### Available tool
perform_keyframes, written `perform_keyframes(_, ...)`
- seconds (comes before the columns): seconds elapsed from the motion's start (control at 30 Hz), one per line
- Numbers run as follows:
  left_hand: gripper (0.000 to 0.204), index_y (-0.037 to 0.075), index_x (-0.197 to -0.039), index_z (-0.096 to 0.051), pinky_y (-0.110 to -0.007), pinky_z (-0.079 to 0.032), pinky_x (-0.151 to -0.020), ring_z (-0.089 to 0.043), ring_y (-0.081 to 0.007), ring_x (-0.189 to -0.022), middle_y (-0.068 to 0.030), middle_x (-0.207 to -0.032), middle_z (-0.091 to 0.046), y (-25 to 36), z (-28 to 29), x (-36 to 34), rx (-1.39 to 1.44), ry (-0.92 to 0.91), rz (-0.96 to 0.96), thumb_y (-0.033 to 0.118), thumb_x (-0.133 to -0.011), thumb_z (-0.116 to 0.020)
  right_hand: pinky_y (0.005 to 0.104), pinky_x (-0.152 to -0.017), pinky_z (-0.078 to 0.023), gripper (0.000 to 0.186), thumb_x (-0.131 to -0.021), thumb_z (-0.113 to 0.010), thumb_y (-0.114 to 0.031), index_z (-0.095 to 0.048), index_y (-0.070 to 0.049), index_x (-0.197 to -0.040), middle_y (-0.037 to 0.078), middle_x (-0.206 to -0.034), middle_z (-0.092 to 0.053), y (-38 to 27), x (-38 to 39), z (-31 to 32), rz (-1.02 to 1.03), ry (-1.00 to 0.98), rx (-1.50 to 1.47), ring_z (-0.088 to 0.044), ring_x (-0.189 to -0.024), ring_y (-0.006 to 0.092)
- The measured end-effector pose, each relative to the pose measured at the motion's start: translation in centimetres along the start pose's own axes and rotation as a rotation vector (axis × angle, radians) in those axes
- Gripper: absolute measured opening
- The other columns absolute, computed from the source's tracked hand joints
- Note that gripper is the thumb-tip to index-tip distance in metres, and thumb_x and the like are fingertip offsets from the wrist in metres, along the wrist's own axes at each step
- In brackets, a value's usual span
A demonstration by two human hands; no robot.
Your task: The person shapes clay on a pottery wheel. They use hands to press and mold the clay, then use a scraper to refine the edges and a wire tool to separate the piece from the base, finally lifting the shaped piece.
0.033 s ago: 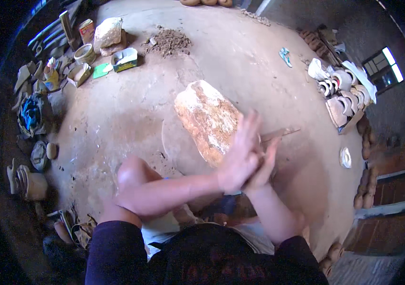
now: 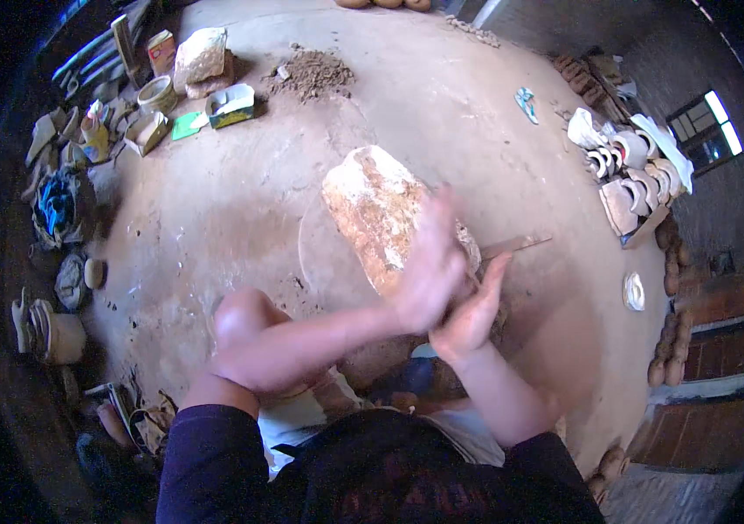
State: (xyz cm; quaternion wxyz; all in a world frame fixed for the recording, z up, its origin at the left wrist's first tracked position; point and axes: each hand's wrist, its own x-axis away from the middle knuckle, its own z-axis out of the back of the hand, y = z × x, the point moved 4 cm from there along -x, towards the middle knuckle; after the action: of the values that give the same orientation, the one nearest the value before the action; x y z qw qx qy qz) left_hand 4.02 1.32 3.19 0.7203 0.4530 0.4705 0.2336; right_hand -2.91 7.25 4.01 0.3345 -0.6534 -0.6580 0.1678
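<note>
Both forearms reach in over a brown stone-like slab (image 2: 374,210) with white powder on top, lying on the floor before me. My left hand (image 2: 429,275) has its fingers stretched out and is smeared by motion above the slab's near right part. Just below and to the right, my right hand (image 2: 470,316) is turned palm up, its fingers extended, thumb pointing up. The palms face each other closely; whether anything small lies between them is hidden. A thin flat stick (image 2: 520,242) juts out to the right beyond my hands.
Crumbled brown clay (image 2: 313,75) lies at the far side. To the left stand a small box (image 2: 230,106), a round bowl (image 2: 156,94) and a pale lump (image 2: 201,58). Curved pottery pieces (image 2: 643,183) are stacked at the right, near a sandal (image 2: 526,105).
My left hand has slid slightly back and to the left over the right palm. The gap between the two hands looks a little wider.
</note>
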Motion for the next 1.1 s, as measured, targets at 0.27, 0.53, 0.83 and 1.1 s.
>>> perform_keyframes(0.27,0.074,0.01,-0.168,-0.007,-0.072,-0.001,-0.121,0.002,-0.0457,-0.16,-0.024,-0.174,-0.001,-9.3,9.5,-3.1,-0.203,0.632,0.28,0.048,-0.111,-0.035,0.0327,-0.095,-0.049,0.024,-0.1,-0.067,-0.007,-0.059,-0.001,-0.121,0.007,-0.112,-0.066,0.8,-5.5,-2.3,0.239,-0.186,0.809,-0.06,-0.104,0.0122)
perform_keyframes(0.53,0.078,0.003,-0.167,0.001,-0.065,0.0,-0.125,0.005,-0.0434,-0.161,-0.0252,-0.174,0.004,-18.0,5.7,3.5,-0.269,0.491,0.711,0.051,-0.111,-0.025,0.0357,-0.078,-0.06,0.057,-0.088,-0.083,-0.021,-0.063,0.006,-0.134,0.017,-0.1,-0.076,-3.0,-12.7,-2.8,0.37,0.012,1.324,-0.075,-0.087,0.027)
perform_keyframes(0.83,0.078,0.001,-0.167,-0.001,-0.061,-0.001,-0.127,0.004,-0.0392,-0.162,-0.0238,-0.174,0.006,-19.4,5.3,3.2,-0.254,0.535,0.554,0.05,-0.111,-0.024,0.0349,-0.086,-0.056,0.05,-0.106,-0.055,-0.045,-0.07,0.002,-0.099,0.014,-0.093,-0.073,-3.9,-15.9,-2.9,0.596,-0.182,0.95,-0.071,-0.091,0.0238)
perform_keyframes(1.1,0.076,0.003,-0.167,-0.002,-0.062,-0.002,-0.126,0.003,-0.0364,-0.162,-0.021,-0.175,0.005,-22.8,6.0,3.7,-0.422,0.426,0.363,0.049,-0.111,-0.026,0.0267,-0.041,-0.024,0.085,-0.096,-0.032,-0.086,-0.055,-0.01,-0.065,0.001,-0.054,-0.045,2.4,-20.9,0.2,0.051,-0.177,0.323,-0.031,-0.042,0.0116)
